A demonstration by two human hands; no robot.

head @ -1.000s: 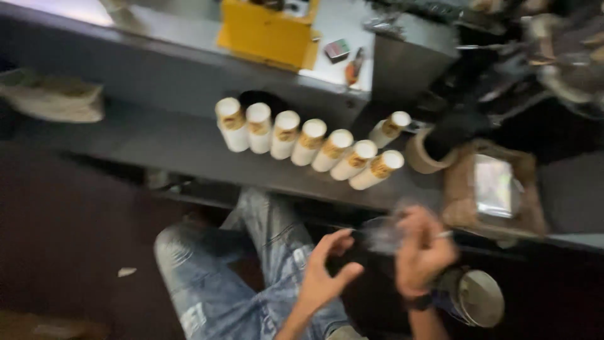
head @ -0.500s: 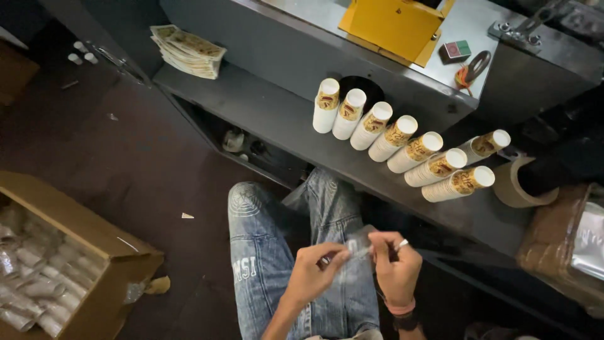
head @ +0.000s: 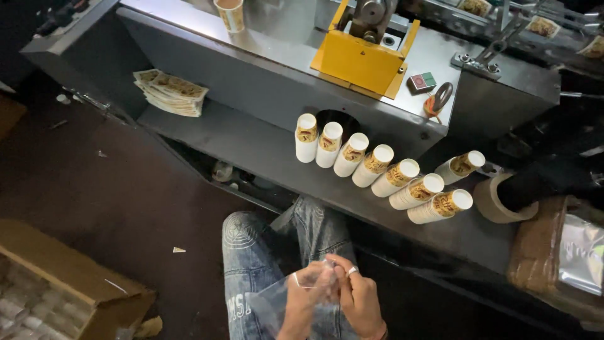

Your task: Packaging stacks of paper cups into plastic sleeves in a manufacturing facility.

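Observation:
My left hand (head: 303, 296) and my right hand (head: 356, 293) meet over my lap and pinch the top edge of a clear plastic bag (head: 274, 305). The bag hangs down to the left over my jeans (head: 251, 252). A ring shows on a finger of my right hand. On the grey shelf (head: 251, 148) ahead, several stacks of paper cups (head: 380, 167) lie on their sides in a slanting row, well above both hands.
A yellow machine part (head: 365, 60) sits on the grey machine top, with a single cup (head: 229, 14) behind. A pile of printed flat sheets (head: 170, 92) lies at the shelf's left end. A tape roll (head: 494, 200) and wrapped brown bundle (head: 560, 252) are right. An open cardboard box (head: 56, 289) stands lower left.
The view has swung left and down, bringing the cardboard box and floor into sight. My hands stay together on the clear bag, which now hangs lower over my lap.

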